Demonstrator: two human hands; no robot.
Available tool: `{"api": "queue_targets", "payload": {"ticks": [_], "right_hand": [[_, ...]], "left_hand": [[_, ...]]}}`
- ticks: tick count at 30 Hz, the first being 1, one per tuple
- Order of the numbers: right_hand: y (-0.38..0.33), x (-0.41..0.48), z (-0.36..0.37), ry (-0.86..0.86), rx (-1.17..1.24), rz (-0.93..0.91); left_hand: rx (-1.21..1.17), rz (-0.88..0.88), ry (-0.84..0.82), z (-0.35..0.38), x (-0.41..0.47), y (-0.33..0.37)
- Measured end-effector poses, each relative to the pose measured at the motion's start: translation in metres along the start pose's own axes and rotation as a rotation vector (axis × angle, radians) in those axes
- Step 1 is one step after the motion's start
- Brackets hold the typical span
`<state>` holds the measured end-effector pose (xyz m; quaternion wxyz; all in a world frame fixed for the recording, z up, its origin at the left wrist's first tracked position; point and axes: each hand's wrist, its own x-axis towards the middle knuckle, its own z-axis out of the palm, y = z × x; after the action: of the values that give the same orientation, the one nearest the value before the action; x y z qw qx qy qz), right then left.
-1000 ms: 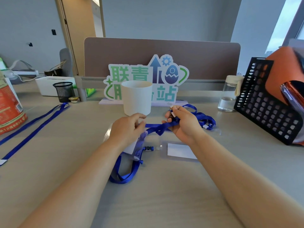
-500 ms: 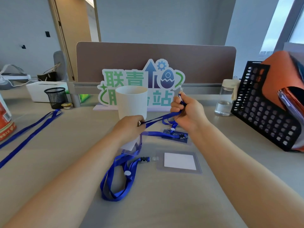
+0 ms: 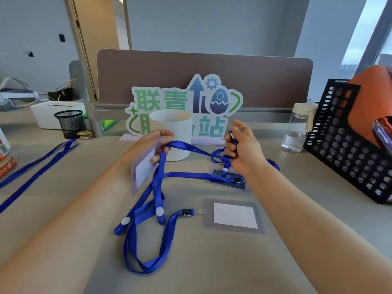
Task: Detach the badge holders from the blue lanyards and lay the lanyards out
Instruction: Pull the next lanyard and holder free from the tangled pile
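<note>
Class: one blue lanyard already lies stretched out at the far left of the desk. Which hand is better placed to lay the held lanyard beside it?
Left. The left hand grips the held lanyard nearer the laid-out lanyard.

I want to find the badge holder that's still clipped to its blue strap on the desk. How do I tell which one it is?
Start at the white cup in the middle of the desk and come straight toward the camera. The badge holder lies flat there, between the person's two arms, with a white card inside. Unlike the one held up in the left hand, a black clip joins it to a blue lanyard.
</note>
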<state>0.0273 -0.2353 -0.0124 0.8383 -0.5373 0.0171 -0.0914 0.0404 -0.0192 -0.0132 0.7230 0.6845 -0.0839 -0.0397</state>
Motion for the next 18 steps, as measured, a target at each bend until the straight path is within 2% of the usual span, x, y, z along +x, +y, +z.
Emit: {"api": "queue_targets", "payload": {"ticks": [2,4,7,11,13,18], "right_hand": [[0.003,0.001,0.001,0.002,-0.185,-0.064],[0.009,0.002,0.002,-0.043,-0.345,-0.111],[0.020,0.001,0.006,-0.148,-0.534,-0.076],[0.030,-0.004,0.012,-0.399,-0.738,-0.012],[0.031,-0.006,0.018,-0.532,-0.851,0.005],[0.039,-0.001,0.036,-0.667,-1.073,0.016]], "left_hand": [[-0.073,-0.012,-0.012,0.000,0.004,0.001],[-0.160,-0.020,0.049,0.006,0.007,0.002],[-0.182,0.001,0.114,0.017,0.010,0.006],[-0.194,0.055,0.133,0.020,0.014,0.009],[-0.183,0.063,0.133,0.018,0.014,0.008],[-0.221,-0.006,0.032,0.005,0.017,0.011]]}}
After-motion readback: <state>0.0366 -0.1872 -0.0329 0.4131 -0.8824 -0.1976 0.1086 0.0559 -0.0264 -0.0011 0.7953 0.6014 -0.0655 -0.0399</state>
